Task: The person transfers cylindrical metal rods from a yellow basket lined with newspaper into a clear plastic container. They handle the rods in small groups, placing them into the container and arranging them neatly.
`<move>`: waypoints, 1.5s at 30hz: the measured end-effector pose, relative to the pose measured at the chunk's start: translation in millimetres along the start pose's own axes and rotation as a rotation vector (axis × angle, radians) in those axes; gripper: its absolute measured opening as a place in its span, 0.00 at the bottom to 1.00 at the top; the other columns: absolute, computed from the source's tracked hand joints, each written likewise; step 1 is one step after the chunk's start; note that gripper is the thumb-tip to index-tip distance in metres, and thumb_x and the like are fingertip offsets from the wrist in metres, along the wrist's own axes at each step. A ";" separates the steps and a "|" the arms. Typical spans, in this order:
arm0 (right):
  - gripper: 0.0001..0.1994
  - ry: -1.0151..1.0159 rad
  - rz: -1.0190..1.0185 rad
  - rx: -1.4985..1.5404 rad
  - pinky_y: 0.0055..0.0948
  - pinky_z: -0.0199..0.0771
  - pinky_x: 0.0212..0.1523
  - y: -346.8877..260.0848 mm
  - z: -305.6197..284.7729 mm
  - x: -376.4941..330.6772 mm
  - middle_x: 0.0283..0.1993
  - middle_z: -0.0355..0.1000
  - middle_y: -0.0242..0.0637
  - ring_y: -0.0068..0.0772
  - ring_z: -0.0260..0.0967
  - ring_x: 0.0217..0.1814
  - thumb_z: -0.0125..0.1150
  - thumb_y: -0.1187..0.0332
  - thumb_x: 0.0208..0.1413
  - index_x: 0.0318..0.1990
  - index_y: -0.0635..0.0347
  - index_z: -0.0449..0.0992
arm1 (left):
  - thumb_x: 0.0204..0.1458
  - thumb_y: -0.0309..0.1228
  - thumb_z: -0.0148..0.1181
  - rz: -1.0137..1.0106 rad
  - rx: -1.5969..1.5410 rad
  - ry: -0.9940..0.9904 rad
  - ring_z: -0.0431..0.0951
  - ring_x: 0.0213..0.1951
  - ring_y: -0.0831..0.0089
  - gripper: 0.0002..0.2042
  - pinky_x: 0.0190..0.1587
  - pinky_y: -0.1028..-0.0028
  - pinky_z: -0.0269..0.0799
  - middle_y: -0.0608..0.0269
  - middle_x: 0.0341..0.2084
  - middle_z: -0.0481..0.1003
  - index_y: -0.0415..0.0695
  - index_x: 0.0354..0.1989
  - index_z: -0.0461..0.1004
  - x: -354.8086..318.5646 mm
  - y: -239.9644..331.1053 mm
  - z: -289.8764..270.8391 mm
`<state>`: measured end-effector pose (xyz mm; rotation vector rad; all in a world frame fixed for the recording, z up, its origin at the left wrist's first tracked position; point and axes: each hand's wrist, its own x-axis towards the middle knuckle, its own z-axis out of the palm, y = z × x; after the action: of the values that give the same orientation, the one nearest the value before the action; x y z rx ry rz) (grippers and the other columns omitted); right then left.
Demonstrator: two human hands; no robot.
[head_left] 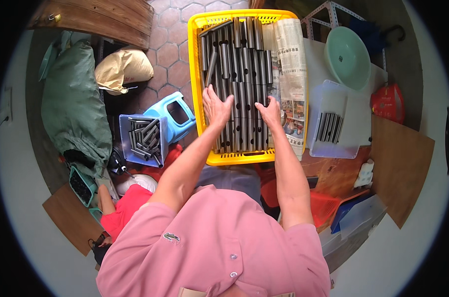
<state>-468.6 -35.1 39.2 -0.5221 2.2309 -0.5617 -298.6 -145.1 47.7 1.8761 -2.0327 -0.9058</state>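
A yellow plastic basket (192,64) stands before me, filled with rows of dark metal tubes (242,94) laid lengthwise. Some of these tubes show round holes. My left hand (217,106) rests over the left part of the rows, its thumb and fingers apart. Just beyond its fingertips, one loose tube (211,68) lies at a slant. At the right edge of the rows is my right hand (270,113), thumb spread from the fingers, with nothing visible in its grasp. Another slanted tube (216,28) lies across the far end. Newspaper (291,59) lines the basket's right side.
A clear bin (125,143) of jumbled tubes sits left, beside a blue stool (166,111). On the right, a clear box (333,96) holds several tubes near a green basin (350,69). Another person's red sleeve (128,210) shows lower left.
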 end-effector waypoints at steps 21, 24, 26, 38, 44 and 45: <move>0.50 -0.145 0.100 0.279 0.41 0.69 0.62 -33.4 32.3 0.5 0.59 0.69 0.60 0.53 0.69 0.62 0.79 0.45 0.32 0.59 0.73 0.66 | 0.38 0.57 0.74 -0.366 -0.131 -0.269 0.62 0.67 0.48 0.56 0.69 0.58 0.58 0.35 0.65 0.60 0.28 0.68 0.56 8.0 14.8 -1.3; 0.45 -0.292 0.055 0.393 0.40 0.74 0.55 -35.4 42.9 0.6 0.52 0.74 0.57 0.49 0.75 0.54 0.79 0.48 0.31 0.53 0.74 0.70 | 0.40 0.56 0.73 -0.420 -0.196 -0.247 0.70 0.61 0.52 0.50 0.63 0.59 0.66 0.38 0.61 0.66 0.27 0.64 0.63 12.9 5.5 8.7; 0.35 -0.069 -0.016 0.274 0.32 0.76 0.46 -17.9 79.5 7.8 0.44 0.77 0.43 0.36 0.75 0.43 0.78 0.56 0.34 0.49 0.70 0.72 | 0.48 0.52 0.70 -0.409 -0.440 -0.428 0.79 0.46 0.61 0.34 0.49 0.63 0.75 0.48 0.45 0.78 0.32 0.52 0.74 20.2 3.4 6.4; 0.29 -0.320 -0.090 0.990 0.29 0.76 0.50 -72.7 31.5 -40.3 0.46 0.76 0.36 0.29 0.74 0.45 0.76 0.67 0.42 0.54 0.63 0.73 | 0.55 0.48 0.66 -0.432 -0.777 -0.689 0.81 0.39 0.67 0.28 0.42 0.67 0.78 0.55 0.41 0.79 0.35 0.52 0.73 31.5 12.7 -36.3; 0.28 -0.323 -0.231 0.935 0.28 0.75 0.49 -91.3 -25.2 -67.5 0.45 0.76 0.35 0.26 0.73 0.45 0.74 0.69 0.41 0.52 0.64 0.73 | 0.59 0.43 0.63 -0.356 -0.916 -0.669 0.81 0.40 0.68 0.23 0.42 0.67 0.80 0.59 0.42 0.77 0.42 0.55 0.69 -2.3 69.7 -78.8; 0.28 -0.318 -0.265 0.906 0.28 0.75 0.49 -88.4 -43.8 -74.3 0.45 0.76 0.35 0.27 0.73 0.45 0.75 0.69 0.41 0.52 0.64 0.72 | 0.58 0.43 0.64 -0.343 -0.961 -0.700 0.81 0.39 0.68 0.23 0.40 0.67 0.81 0.60 0.41 0.77 0.42 0.55 0.69 -15.5 87.4 -84.7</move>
<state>-438.5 -58.4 156.6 -0.3783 1.4043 -1.4101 -320.5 -155.0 167.9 1.4142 -1.0642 -2.3368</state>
